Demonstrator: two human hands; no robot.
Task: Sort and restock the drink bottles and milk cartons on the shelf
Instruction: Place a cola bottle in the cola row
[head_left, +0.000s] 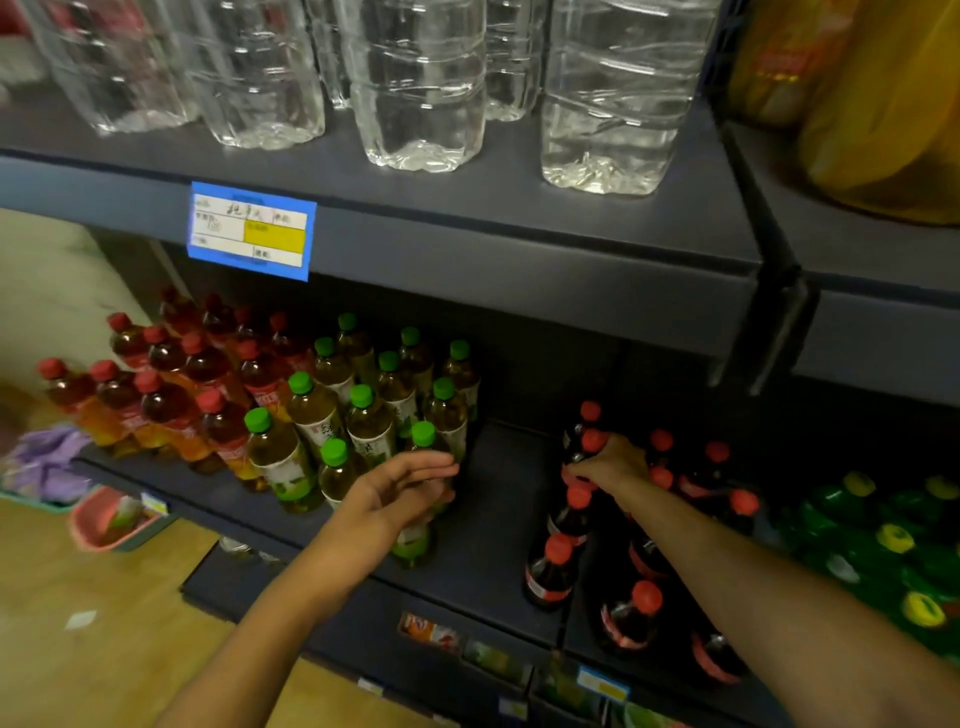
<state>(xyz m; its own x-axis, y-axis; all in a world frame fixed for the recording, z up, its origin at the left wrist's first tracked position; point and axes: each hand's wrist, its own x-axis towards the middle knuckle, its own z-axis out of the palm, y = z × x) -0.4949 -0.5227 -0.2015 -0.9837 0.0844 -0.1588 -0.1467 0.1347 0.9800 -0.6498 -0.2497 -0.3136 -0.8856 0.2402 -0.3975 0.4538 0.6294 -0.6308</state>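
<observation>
The big dark shelf (498, 525) fills most of what you see. Up at 12 o'clock stand the giant clear water bottles (415, 88). They look heavy and a bit squashy, so they would need two hands low down.

At 9 o'clock sit the red-cap tea bottles (171, 405). Right beside them are the green-cap tea bottles (363, 415). At 3 o'clock the dark cola bottles (571, 519) stand in rows. They are full, so they will feel heavy, and the smooth plastic may be slippery.

Your left hand (395, 499) is near the middle, with fingers mostly straight and loose. It touches a green-cap bottle (421, 467) at the front but does not hold it. Wrap your fingers round its middle, not the cap.

Your right hand (610, 465) reaches into the colas. Its fingers curl round the neck of one back cola bottle (592, 441), just under the red cap. That looks like a good, stiff place to hold.
</observation>
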